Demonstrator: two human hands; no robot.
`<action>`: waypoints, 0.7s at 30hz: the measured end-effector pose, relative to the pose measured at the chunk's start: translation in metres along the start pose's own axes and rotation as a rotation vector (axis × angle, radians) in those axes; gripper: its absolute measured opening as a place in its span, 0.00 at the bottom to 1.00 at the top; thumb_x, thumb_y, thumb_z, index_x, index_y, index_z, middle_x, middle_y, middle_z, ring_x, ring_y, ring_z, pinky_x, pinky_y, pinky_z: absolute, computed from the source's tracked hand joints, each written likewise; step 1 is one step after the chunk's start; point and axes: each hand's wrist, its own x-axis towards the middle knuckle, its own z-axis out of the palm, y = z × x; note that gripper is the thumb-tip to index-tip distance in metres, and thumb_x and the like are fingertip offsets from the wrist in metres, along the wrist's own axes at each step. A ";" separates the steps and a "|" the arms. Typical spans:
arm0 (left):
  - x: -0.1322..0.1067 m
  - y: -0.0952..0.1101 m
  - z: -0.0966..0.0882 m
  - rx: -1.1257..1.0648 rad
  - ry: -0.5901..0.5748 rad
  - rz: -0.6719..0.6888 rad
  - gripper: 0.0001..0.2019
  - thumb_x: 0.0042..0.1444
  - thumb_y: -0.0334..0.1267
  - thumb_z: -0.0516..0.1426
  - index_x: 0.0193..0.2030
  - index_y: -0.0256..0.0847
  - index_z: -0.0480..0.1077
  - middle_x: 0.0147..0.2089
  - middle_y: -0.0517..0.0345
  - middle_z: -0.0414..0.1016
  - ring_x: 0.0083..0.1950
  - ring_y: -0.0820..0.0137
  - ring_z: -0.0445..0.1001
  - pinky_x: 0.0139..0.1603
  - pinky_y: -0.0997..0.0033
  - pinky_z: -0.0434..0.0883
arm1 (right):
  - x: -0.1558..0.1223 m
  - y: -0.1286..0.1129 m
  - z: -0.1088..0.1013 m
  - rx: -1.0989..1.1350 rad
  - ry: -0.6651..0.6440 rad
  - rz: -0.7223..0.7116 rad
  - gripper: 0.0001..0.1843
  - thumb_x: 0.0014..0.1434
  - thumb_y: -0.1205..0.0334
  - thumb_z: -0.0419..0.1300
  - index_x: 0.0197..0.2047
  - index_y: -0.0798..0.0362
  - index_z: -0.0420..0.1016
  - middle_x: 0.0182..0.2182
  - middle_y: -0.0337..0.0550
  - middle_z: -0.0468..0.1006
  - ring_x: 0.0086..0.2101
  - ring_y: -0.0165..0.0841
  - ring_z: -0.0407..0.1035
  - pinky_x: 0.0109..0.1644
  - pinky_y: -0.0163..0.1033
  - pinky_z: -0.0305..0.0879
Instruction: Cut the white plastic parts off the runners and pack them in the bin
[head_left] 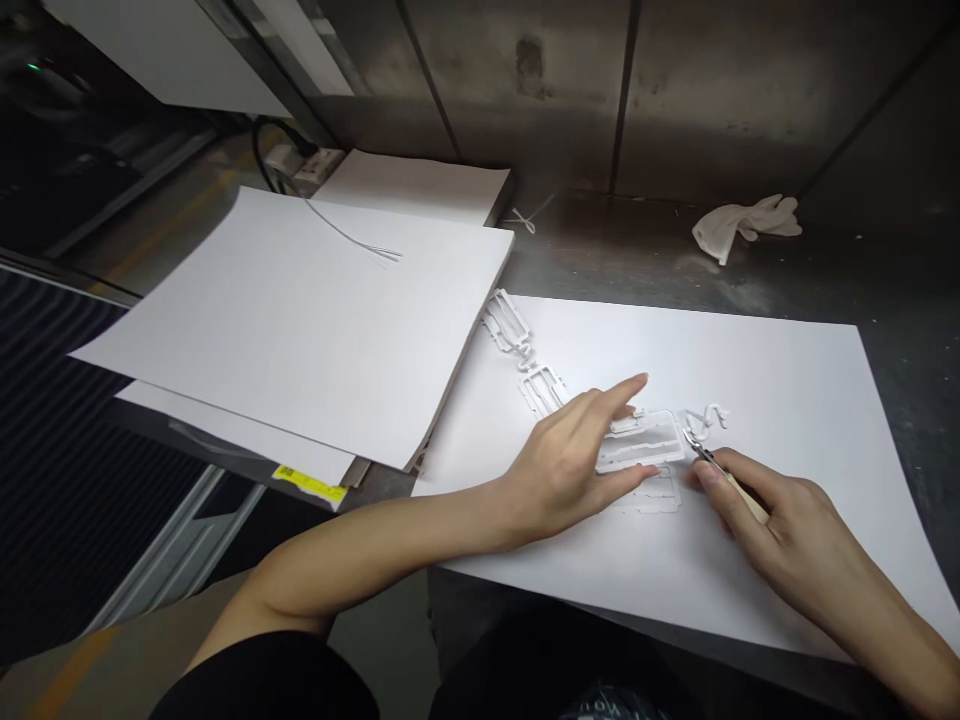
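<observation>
My left hand (pixel 577 455) rests on a white paper sheet (pixel 787 400), thumb and fingers pinching a small white plastic frame part (pixel 649 445) flat against the sheet. My right hand (pixel 772 520) is closed around a thin tool with a wooden handle (pixel 720 468), its metal tip touching the right edge of that part. A small white trimmed scrap (pixel 709 417) lies just beyond the tip. More white plastic frame pieces (pixel 525 355) lie in a row to the upper left of my left hand.
A thick stack of large white sheets (pixel 300 320) overhangs the bench at left, with a thin white tie (pixel 360 243) on top. A crumpled white glove (pixel 742 225) lies at the back right on the dark metal bench (pixel 615 250). A power strip (pixel 304 165) sits behind the stack.
</observation>
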 end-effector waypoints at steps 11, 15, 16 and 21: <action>0.033 -0.016 -0.067 0.304 0.002 0.047 0.23 0.73 0.48 0.58 0.69 0.41 0.67 0.56 0.48 0.82 0.55 0.61 0.81 0.57 0.57 0.80 | 0.008 0.008 -0.003 -0.113 0.309 -0.067 0.21 0.67 0.35 0.62 0.41 0.44 0.76 0.36 0.40 0.82 0.31 0.38 0.74 0.35 0.43 0.69; 0.038 -0.032 -0.099 0.573 -0.019 -0.203 0.23 0.68 0.37 0.62 0.68 0.39 0.71 0.63 0.43 0.79 0.61 0.51 0.78 0.61 0.47 0.78 | 0.014 0.020 0.005 -0.102 0.240 -0.220 0.19 0.70 0.40 0.62 0.50 0.45 0.78 0.53 0.46 0.82 0.44 0.42 0.79 0.46 0.47 0.74; 0.037 -0.036 -0.100 0.583 -0.071 -0.252 0.20 0.67 0.36 0.62 0.64 0.39 0.75 0.59 0.45 0.81 0.58 0.51 0.80 0.58 0.48 0.79 | 0.014 0.020 0.007 -0.105 0.226 -0.237 0.18 0.71 0.41 0.61 0.51 0.46 0.78 0.54 0.46 0.81 0.45 0.42 0.79 0.46 0.46 0.74; 0.034 -0.045 -0.089 0.477 -0.049 -0.302 0.09 0.68 0.36 0.59 0.40 0.44 0.81 0.39 0.55 0.85 0.39 0.60 0.83 0.43 0.58 0.80 | 0.016 0.014 0.004 -0.082 0.360 -0.255 0.13 0.71 0.48 0.63 0.48 0.47 0.76 0.48 0.45 0.82 0.38 0.38 0.78 0.42 0.43 0.74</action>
